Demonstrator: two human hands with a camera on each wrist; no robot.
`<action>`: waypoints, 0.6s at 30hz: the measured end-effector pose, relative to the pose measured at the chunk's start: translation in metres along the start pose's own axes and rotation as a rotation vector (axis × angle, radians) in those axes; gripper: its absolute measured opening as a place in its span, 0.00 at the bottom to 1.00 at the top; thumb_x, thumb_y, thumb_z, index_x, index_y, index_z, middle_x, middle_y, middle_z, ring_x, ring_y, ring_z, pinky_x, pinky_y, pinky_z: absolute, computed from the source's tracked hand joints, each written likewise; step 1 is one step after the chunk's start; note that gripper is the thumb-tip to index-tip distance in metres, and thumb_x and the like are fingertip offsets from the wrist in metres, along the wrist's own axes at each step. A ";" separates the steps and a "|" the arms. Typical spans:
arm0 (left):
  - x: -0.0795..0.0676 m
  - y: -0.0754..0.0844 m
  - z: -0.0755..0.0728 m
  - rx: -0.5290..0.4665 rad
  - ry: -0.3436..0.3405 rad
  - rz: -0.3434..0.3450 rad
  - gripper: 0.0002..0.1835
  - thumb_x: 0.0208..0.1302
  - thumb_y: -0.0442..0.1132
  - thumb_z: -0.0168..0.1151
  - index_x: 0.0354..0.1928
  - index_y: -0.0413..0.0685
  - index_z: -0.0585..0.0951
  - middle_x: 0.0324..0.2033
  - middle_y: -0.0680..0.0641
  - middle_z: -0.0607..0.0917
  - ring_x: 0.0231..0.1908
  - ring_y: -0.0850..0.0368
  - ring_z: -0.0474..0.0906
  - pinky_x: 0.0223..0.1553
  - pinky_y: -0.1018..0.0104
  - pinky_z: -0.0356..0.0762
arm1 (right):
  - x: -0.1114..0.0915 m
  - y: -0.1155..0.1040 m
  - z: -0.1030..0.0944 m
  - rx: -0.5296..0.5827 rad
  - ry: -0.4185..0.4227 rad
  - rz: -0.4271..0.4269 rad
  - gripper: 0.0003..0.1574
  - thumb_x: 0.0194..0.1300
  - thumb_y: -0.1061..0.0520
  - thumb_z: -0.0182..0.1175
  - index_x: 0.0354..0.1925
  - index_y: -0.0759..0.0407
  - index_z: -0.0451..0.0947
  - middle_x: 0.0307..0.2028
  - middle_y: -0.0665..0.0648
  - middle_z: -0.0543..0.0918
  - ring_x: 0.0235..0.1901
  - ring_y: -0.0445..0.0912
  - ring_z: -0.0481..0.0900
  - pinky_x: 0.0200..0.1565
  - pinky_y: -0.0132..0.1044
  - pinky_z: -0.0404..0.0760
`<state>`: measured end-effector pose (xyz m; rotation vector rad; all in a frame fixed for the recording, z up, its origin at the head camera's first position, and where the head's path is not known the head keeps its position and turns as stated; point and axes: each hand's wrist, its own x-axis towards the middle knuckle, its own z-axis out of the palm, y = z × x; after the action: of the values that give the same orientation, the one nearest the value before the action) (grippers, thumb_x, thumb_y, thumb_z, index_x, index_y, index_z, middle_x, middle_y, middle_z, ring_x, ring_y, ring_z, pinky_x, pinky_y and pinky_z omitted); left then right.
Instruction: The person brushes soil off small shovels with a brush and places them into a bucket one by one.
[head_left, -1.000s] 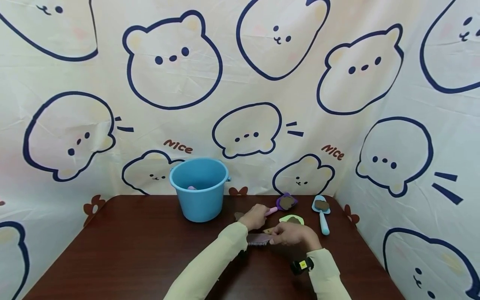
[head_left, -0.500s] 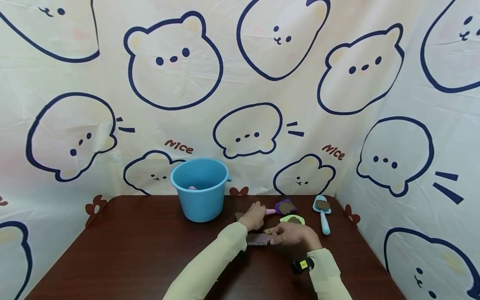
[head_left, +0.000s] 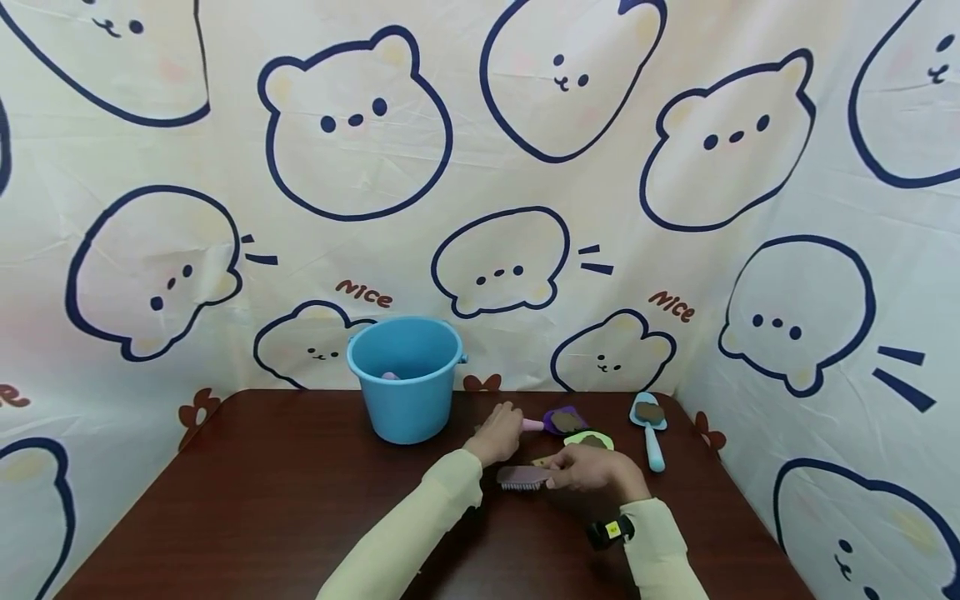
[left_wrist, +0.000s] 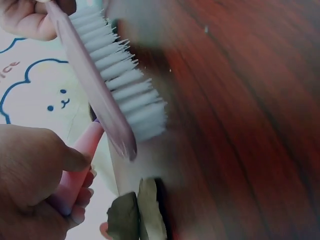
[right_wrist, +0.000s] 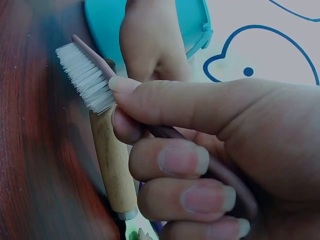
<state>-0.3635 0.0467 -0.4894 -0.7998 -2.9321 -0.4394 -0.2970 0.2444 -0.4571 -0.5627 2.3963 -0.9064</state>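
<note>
My left hand (head_left: 497, 435) grips the pink handle (left_wrist: 80, 175) of a small shovel. Its purple blade (head_left: 564, 420) bears a brown lump and points right. In my right hand (head_left: 592, 468) is a mauve brush (head_left: 522, 477) with white bristles (right_wrist: 89, 75), its handle pinched between thumb and fingers. The bristles face down over the table, apart from the pink handle in the head view. Below the brush lies a green shovel (head_left: 577, 437) with a wooden handle (right_wrist: 112, 160), partly hidden by my right hand; it too carries brown matter.
A blue bucket (head_left: 405, 408) with something pink inside stands behind my left hand. At the right lies a light-blue shovel (head_left: 654, 446) with a brown lump on it. Brown-grey chunks (left_wrist: 125, 217) sit near my left hand. The dark wooden table (head_left: 262, 500) meets a patterned cloth wall.
My left hand has drawn the purple shovel leftward, and its blade sits lower. My right hand with the brush has barely moved. The head view has turned slightly left.
</note>
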 end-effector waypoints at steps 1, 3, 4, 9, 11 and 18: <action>-0.002 -0.002 -0.001 -0.011 0.013 0.000 0.08 0.70 0.33 0.62 0.48 0.39 0.81 0.43 0.44 0.78 0.44 0.52 0.72 0.47 0.58 0.77 | -0.001 0.000 0.000 -0.005 0.008 -0.002 0.13 0.71 0.55 0.63 0.28 0.55 0.76 0.18 0.48 0.67 0.19 0.41 0.63 0.24 0.34 0.62; -0.006 -0.008 -0.002 -0.040 0.042 -0.001 0.05 0.71 0.33 0.61 0.45 0.39 0.81 0.40 0.45 0.77 0.42 0.53 0.72 0.46 0.59 0.76 | -0.002 0.000 0.000 -0.010 0.020 -0.003 0.13 0.71 0.54 0.63 0.28 0.56 0.76 0.19 0.48 0.68 0.19 0.42 0.63 0.25 0.35 0.62; -0.008 -0.010 -0.003 -0.046 0.055 0.001 0.04 0.72 0.33 0.60 0.44 0.39 0.81 0.39 0.45 0.77 0.41 0.53 0.72 0.46 0.59 0.76 | -0.003 0.000 0.000 -0.017 0.026 -0.004 0.13 0.71 0.54 0.63 0.29 0.56 0.76 0.19 0.48 0.68 0.19 0.42 0.63 0.25 0.35 0.63; -0.017 -0.021 -0.009 -0.087 0.108 -0.002 0.07 0.72 0.36 0.62 0.44 0.39 0.81 0.36 0.47 0.78 0.40 0.54 0.72 0.46 0.59 0.77 | -0.004 0.001 -0.001 -0.018 0.030 -0.009 0.13 0.72 0.54 0.63 0.30 0.56 0.76 0.19 0.48 0.68 0.19 0.42 0.64 0.25 0.35 0.64; -0.021 -0.025 -0.012 -0.093 0.128 -0.006 0.07 0.71 0.37 0.64 0.43 0.39 0.82 0.35 0.47 0.78 0.39 0.54 0.72 0.45 0.60 0.78 | -0.005 0.001 -0.001 -0.016 0.035 -0.003 0.12 0.71 0.54 0.63 0.30 0.55 0.77 0.19 0.48 0.68 0.19 0.42 0.64 0.25 0.35 0.64; -0.038 -0.036 -0.023 -0.112 0.168 -0.022 0.08 0.69 0.38 0.67 0.43 0.39 0.81 0.34 0.46 0.80 0.38 0.52 0.73 0.45 0.57 0.78 | -0.009 0.002 -0.005 -0.010 0.041 -0.013 0.11 0.71 0.53 0.64 0.32 0.56 0.78 0.19 0.48 0.68 0.19 0.41 0.64 0.25 0.34 0.65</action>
<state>-0.3496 -0.0080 -0.4820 -0.7054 -2.7836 -0.6446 -0.2930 0.2532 -0.4523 -0.5690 2.4373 -0.9204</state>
